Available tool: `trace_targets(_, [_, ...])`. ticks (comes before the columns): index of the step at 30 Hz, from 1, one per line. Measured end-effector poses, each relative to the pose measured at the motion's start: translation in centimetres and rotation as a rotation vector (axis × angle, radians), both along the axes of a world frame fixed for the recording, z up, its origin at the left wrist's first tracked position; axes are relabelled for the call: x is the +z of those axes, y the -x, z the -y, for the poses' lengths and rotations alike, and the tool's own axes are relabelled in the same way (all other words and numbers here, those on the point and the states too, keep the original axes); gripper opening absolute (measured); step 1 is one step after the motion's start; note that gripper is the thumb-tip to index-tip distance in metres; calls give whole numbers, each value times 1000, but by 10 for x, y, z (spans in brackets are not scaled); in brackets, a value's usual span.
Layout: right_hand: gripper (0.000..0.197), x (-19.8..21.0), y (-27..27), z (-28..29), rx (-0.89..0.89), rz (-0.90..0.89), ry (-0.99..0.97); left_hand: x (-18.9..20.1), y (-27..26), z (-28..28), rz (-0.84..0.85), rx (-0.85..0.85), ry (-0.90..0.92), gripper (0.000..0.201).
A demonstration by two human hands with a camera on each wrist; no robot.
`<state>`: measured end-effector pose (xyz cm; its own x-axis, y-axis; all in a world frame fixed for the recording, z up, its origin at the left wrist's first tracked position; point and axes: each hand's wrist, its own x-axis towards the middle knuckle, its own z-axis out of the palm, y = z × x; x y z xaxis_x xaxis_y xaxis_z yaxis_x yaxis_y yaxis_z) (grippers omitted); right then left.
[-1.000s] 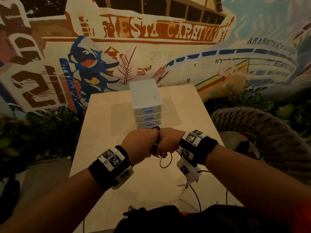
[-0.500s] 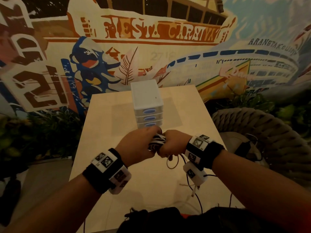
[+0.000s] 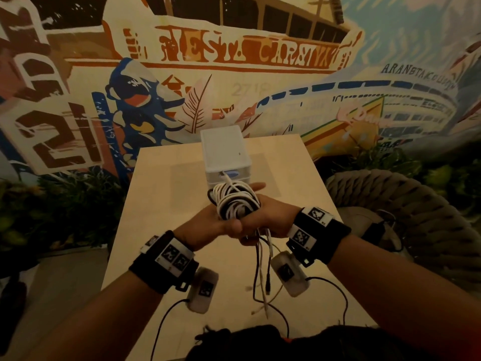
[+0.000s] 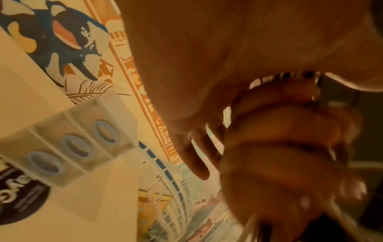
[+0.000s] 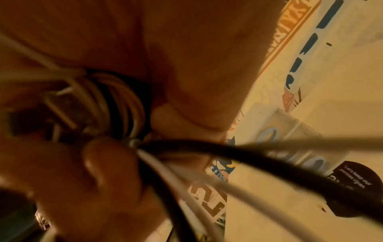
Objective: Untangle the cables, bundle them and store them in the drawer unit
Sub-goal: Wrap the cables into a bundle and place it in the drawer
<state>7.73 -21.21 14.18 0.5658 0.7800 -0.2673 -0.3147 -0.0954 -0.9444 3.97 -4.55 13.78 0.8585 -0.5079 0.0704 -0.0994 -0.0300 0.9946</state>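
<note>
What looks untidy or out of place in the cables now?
Several loose ends hang untucked below the cable bundle that the left hand and right hand hold. The drawer unit looks closed.

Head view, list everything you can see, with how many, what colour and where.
cable bundle: one, white and black coils, held above the table, loose ends hanging down
drawer unit: one, white with blue handles, three drawers, far middle of the table
table: one, light wood, centre
woven chair: one, grey-brown, right of the table
mural: one, multicolour, wall behind
plants: green, left and right of the table
left hand: grips the bundle
right hand: grips the bundle
</note>
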Motion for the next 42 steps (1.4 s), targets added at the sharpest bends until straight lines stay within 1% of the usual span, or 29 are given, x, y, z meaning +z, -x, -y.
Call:
trace_targets(1, [21,1,1,-1,36,-14,-6,5,-1,-1,4,-22,47,75])
trace_targets(3, [21,2,3,-1,76,-44,-42,11,-4,-2,8,-44,92,48])
trace_targets(5, [31,2,2,-1,98,-72,-78,12,-7,1,15,-24,158,28])
trace_targets(7, [33,4,1,-1,112,-64,-86,9,-6,4,20,39,213,16])
trace_targets(9, [28,5,0,-1,123,-34,-75,6,-6,6,57,117,218,10])
trace_targets(12, [17,2,-1,2,125,-9,-6,6,-9,3,107,222,220,11])
trace_targets(14, [18,-2,-1,6,136,20,104,9,-12,-1,111,281,225,13])
trace_targets(16, [17,-7,-1,10,178,51,218,12,-14,-7,91,308,231,10])
trace_targets(19, [23,-12,2,14,204,86,322,15,-18,-16,88,327,165,9])
trace_targets(21, [27,-15,4,15,203,93,346,16,-21,-19,120,326,66,13])
trace_targets(23, [26,-16,6,16,232,109,365,17,-22,-20,117,313,-25,14])
trace_targets(24, [25,-15,5,17,255,134,374,17,-23,-20,104,303,-63,13])
trace_targets(26, [32,-13,3,19,279,195,380,16,-23,-21,104,281,-153,11])
trace_targets(27, [36,-11,2,20,282,169,360,16,-23,-22,117,268,-197,9])
trace_targets(28, [38,-10,0,21,276,96,326,16,-23,-21,127,257,-224,8])
trace_targets(29, [39,-8,-2,20,272,14,293,17,-23,-20,135,251,-234,7])
trace_targets(30, [37,-6,-3,19,273,-22,282,18,-23,-18,145,249,-234,6])
trace_targets(31, [34,-4,-4,17,269,1,313,19,-23,-16,157,252,-231,5])
trace_targets(33, [26,-5,-6,9,266,131,435,22,-22,-11,174,257,-215,3])
trace_targets(34, [28,-7,-6,5,273,186,494,24,-21,-9,180,261,-209,5])
trace_targets(36, [38,-13,-4,-1,267,214,543,28,-21,-9,185,274,-202,9])
trace_targets(39, [40,-22,3,2,187,179,467,33,-22,-21,199,324,-208,8])
trace_targets(40, [38,-25,5,6,160,143,434,33,-23,-28,224,335,-242,9])
trace_targets(42, [38,-31,10,13,150,81,383,33,-20,-38,279,306,-367,10])
